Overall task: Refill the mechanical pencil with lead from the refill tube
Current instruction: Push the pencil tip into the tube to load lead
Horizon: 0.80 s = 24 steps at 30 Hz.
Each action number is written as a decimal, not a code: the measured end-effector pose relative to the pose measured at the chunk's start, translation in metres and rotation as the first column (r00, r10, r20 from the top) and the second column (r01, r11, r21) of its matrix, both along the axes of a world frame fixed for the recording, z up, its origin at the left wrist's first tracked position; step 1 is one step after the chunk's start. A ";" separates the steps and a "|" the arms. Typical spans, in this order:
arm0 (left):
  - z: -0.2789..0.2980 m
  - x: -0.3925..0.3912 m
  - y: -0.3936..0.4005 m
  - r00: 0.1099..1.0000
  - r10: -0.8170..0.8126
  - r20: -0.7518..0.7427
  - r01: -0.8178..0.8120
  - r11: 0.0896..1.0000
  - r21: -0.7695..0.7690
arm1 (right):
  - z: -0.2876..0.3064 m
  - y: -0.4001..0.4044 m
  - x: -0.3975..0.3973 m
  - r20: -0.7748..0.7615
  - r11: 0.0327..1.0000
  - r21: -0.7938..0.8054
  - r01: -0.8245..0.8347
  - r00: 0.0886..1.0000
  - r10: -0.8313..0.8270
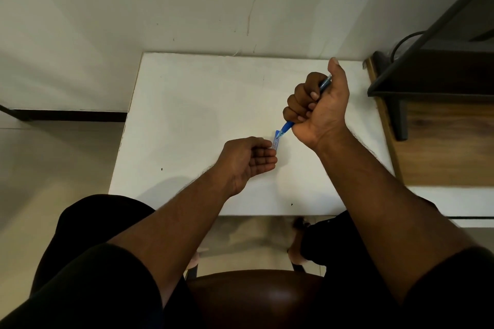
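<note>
Right hand [318,107] fisted around a blue mechanical pencil [287,127], thumb raised clear, barrel slanting down and toward the left hand, lower end poking out below the little finger. Left hand [248,159] half-curled, palm up, fingertips pinched on a small blue-and-white refill tube [276,143], most of it hidden behind the fingers. Pencil end touching, or all but touching, the tube's exposed end; impossible to tell from here which end of the pencil, or whether tube or pencil is open.

Both hands raised above the white table [187,115], right of its centre and nearer the right edge than the left, roughly midway between the wall-side edge and the near edge. Nothing else lying on the table. Dark wooden shelf [441,83] just beyond the right edge.

Judged stage: pencil and tube being brought mouth to mouth, transfer of lead apparently not complete.

Risks from here: thin lead snapping if the fisted grip drives the pencil at an angle into the tube; sticks spilling onto the table, hard to see and quick to roll toward an edge, if the tube tips before the openings line up; tube slipping from so light a fingertip hold under a push from the pencil.
</note>
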State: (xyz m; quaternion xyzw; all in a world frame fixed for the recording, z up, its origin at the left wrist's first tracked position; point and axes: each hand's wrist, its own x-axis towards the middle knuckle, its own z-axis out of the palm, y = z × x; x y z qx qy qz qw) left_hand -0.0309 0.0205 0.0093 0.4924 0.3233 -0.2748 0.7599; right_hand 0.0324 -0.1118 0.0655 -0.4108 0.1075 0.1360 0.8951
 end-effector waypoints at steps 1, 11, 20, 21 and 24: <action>-0.001 0.000 0.001 1.000 0.002 -0.011 -0.002 1.000 -0.005 | 0.000 0.000 0.000 0.000 1.000 0.002 0.000 1.000 0.000; -0.011 0.002 0.006 0.998 0.009 -0.060 -0.008 1.000 0.016 | 0.001 0.001 0.000 -0.029 1.000 0.015 0.017 0.999 -0.017; -0.013 0.002 0.005 0.997 -0.006 -0.073 0.008 1.000 0.024 | 0.001 0.001 -0.001 -0.054 0.999 0.030 0.014 0.998 -0.012; -0.013 0.002 0.005 0.998 -0.004 -0.069 0.005 1.000 0.019 | 0.001 0.001 -0.002 -0.050 1.000 0.028 0.006 0.999 -0.005; -0.014 0.002 0.006 0.998 0.001 -0.058 0.000 1.000 0.011 | 0.001 0.001 -0.002 -0.052 1.000 0.021 0.007 0.999 -0.006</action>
